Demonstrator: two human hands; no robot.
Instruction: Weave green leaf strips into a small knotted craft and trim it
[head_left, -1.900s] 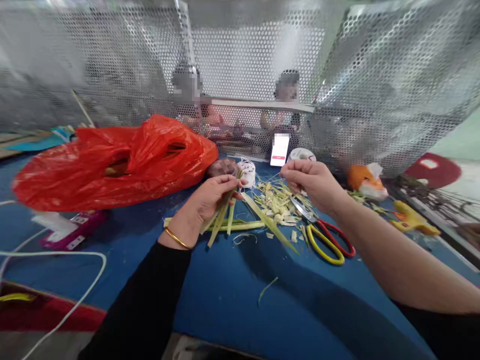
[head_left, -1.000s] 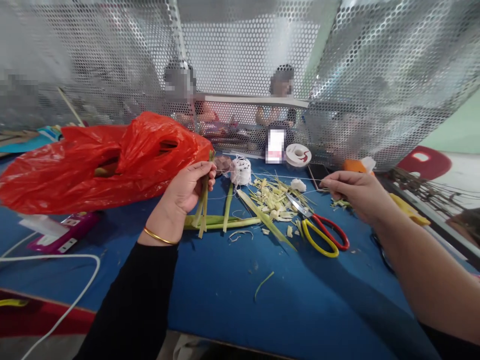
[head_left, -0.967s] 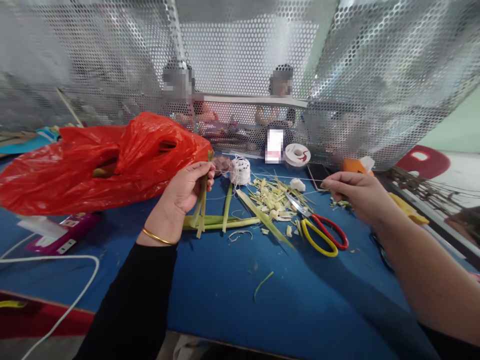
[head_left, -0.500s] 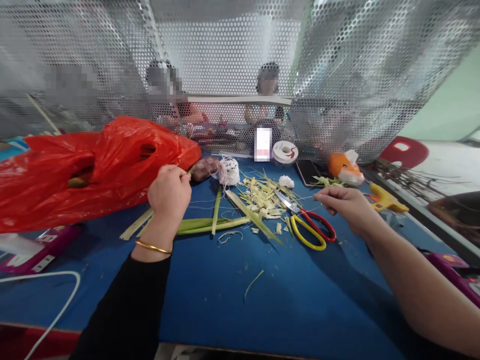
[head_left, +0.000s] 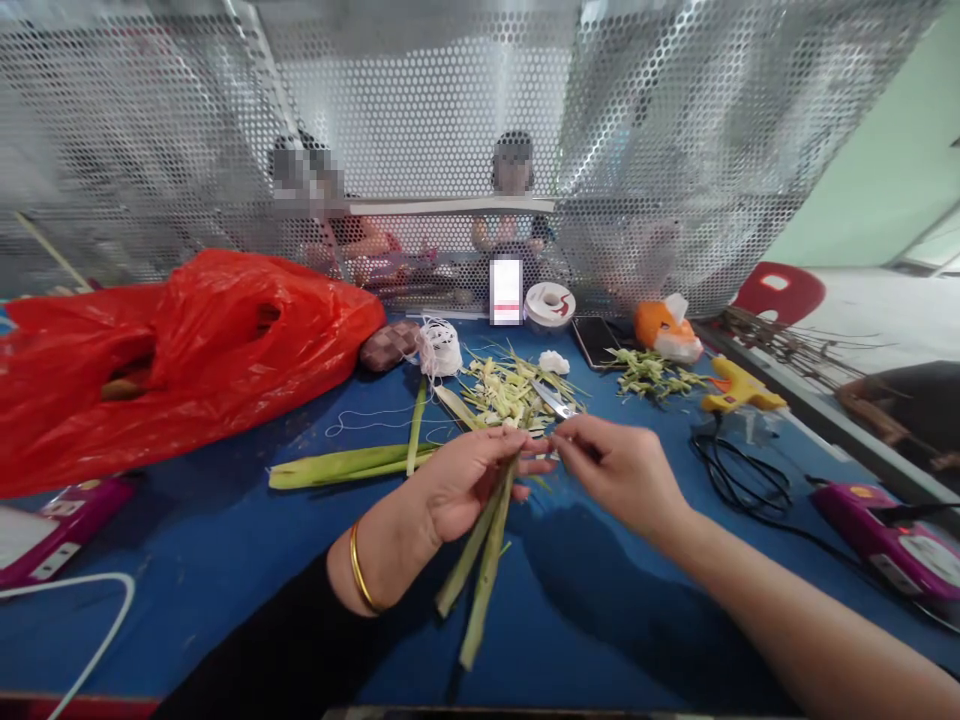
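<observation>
Between its thumb and fingers, my left hand point(head_left: 469, 485) pinches green leaf strips point(head_left: 487, 565), whose two long ends hang down toward me. My right hand point(head_left: 622, 465) is closed at the fingertips right beside my left fingers; what it pinches is too small to make out. Behind the hands lie pale green leaf scraps point(head_left: 499, 385) and scissors point(head_left: 553, 400), their handles hidden by my right hand. A ball of white string point(head_left: 440, 348) stands behind, with loose thread point(head_left: 375, 412) on the blue table. More green leaves point(head_left: 322, 468) lie left of my hands.
A red plastic bag point(head_left: 225, 350) covers the left side. At the back are a lit phone point(head_left: 506, 292), a white spool point(head_left: 550, 305), and a dark phone point(head_left: 598, 342). On the right sit a yellow glue gun point(head_left: 742, 385) and a purple power strip point(head_left: 892, 540). People sit behind the perforated screen.
Both hands have come together at the middle from far apart. My left hand now holds leaf strips. The thread once stretched toward my right hand lies loose in loops on the left.
</observation>
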